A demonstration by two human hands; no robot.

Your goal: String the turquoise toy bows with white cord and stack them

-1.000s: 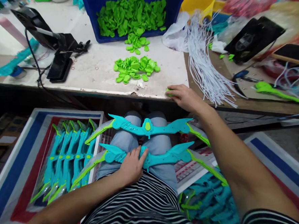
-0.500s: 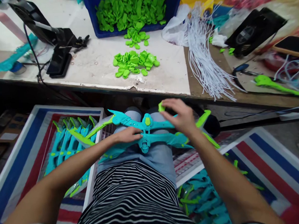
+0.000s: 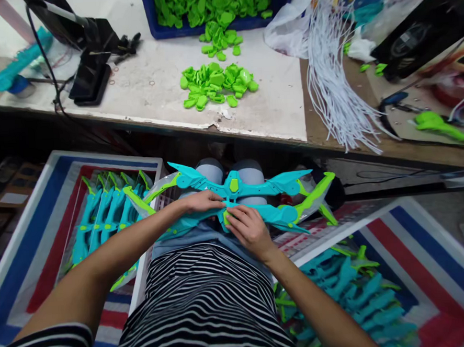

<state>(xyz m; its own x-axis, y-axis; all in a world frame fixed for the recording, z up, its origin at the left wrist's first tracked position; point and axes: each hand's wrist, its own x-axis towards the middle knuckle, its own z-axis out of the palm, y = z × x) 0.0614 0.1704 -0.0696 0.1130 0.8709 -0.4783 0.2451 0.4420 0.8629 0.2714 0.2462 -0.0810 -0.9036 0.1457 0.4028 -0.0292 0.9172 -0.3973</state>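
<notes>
Across my lap lies a turquoise toy bow (image 3: pixel 256 190) with lime-green tips and two long bars side by side. A green plastic piece (image 3: pixel 234 185) sits in the middle of its far bar. My left hand (image 3: pixel 202 201) grips the near bar just left of centre, fingers partly hidden. With its fingertips, my right hand (image 3: pixel 249 227) presses a small green plastic piece (image 3: pixel 226 217) against the middle of the near bar; the fingers cover part of that piece. A pile of similar green pieces (image 3: pixel 216 85) is on the worktable (image 3: pixel 144 100) in front of me.
A blue bin (image 3: pixel 211 28) full of green pieces stands at the back. White cords (image 3: pixel 334 78) hang over the table's edge. A black stand (image 3: pixel 91 61) is at left. Striped-lined crates on the left (image 3: pixel 15 260) and right (image 3: pixel 421 245) hold more turquoise and green bows.
My right hand has come left and down from above the bow's right side, bringing the green piece onto the near bar's middle. My left hand stays on the bow. The view has shifted slightly.
</notes>
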